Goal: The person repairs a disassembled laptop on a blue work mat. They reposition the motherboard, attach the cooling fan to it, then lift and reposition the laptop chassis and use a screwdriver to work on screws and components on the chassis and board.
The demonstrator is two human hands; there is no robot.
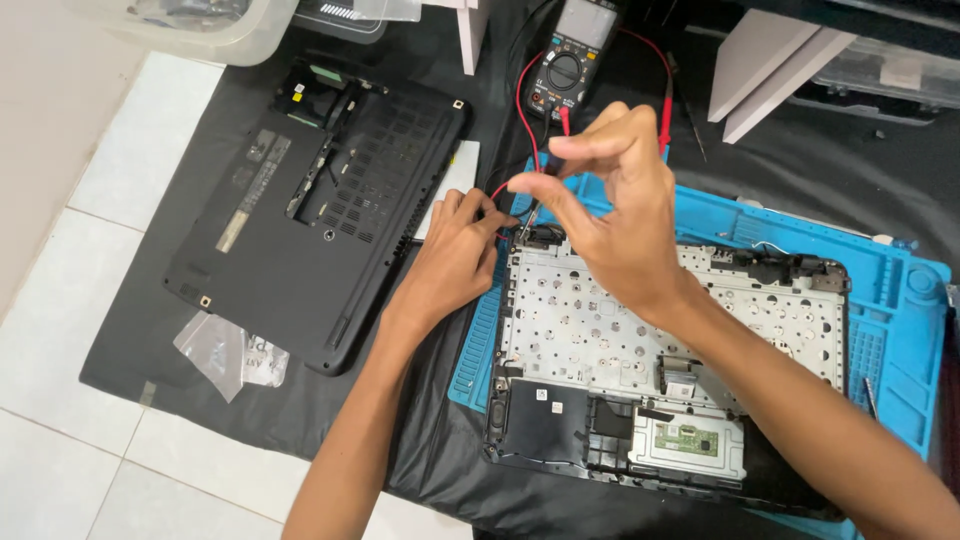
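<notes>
**My two hands at the corner of the open laptop**

My left hand [455,255] lies at the upper left corner of the opened laptop palmrest [670,370], and its fingers are closed narrow around the red probe wire [497,190], right at the metal plate. My right hand [610,195] is raised above the same corner. Its thumb and first finger are pinched together on something thin; I cannot tell if it is the wire or a small part. The other fingers are curled loosely.

The palmrest rests upside down on a blue repair mat [900,290], which lies on a black cloth [130,340]. The multimeter [570,65] stands behind my hands, with red and black leads running down to them. The black bottom cover [310,215] lies to the left, well apart from the mat. Near its lower edge is a small clear plastic bag [225,350].
</notes>
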